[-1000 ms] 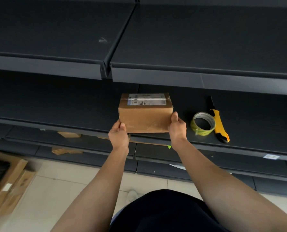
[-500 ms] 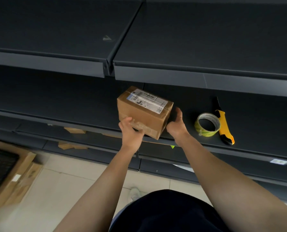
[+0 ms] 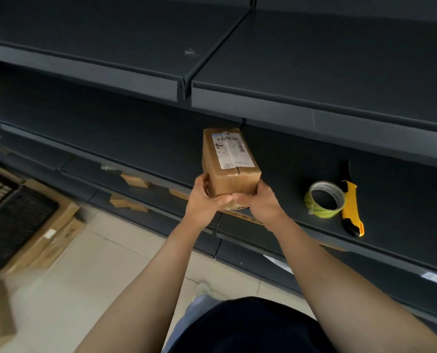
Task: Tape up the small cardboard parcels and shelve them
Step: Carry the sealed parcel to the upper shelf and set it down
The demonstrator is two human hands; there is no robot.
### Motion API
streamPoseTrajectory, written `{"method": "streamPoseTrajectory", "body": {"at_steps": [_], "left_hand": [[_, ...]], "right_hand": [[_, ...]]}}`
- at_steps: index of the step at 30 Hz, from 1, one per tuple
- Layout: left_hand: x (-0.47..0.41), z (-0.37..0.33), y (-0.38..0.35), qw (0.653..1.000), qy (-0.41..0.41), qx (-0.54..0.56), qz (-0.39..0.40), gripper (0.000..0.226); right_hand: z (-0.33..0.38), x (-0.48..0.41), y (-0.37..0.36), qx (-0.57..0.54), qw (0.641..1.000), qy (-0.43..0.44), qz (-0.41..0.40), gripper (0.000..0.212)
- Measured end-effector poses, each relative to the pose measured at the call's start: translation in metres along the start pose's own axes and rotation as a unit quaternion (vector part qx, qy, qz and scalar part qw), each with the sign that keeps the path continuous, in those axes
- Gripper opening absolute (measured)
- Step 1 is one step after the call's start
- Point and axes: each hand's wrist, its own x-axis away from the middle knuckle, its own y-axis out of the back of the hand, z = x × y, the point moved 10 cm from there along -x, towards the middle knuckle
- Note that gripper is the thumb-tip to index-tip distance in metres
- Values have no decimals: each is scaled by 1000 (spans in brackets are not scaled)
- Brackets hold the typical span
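Note:
A small brown cardboard parcel with a white shipping label on top is held over the front edge of the middle dark shelf, its short end toward me. My left hand grips its near left corner and my right hand grips its near right corner; the fingers meet under the near end. A roll of yellow-green tape lies flat on the same shelf to the right, and a yellow utility knife lies just beside it.
An upper dark shelf overhangs the parcel. Lower shelves hold cardboard scraps. On the tiled floor at left stand flat cardboard boxes with a black crate on them.
The parcel has been turned from lying broadside to pointing its short end at me. Both hands shifted from its sides to its near end.

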Motion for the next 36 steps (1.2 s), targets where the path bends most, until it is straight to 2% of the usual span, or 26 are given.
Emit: {"method": "streamPoseTrajectory", "body": {"at_steps": [4,8,16,22,26,31,36], "left_hand": [[29,2,22,997,8,54,-62,81],[71,8,49,985,25,88,-144,70],[155,9,130,963,28,85,-254,69],[199,1,217,948,-5,109,-299,65],[231,-1,292,933,-22,122,-338,59],[257,-3,380,932,-44,123,-338,53],[247,-14,440,937,-75,114,-322,49]], "right_hand": [[27,17,-14,19,997,59,40,47],[47,38,-41,39,990,97,98,54],[76,98,-127,46,967,149,203,52],[125,140,-207,28,947,215,237,62],[155,173,-272,13,938,239,249,60],[193,204,-347,-8,936,265,234,53],[233,205,-393,5,931,295,215,54]]}}
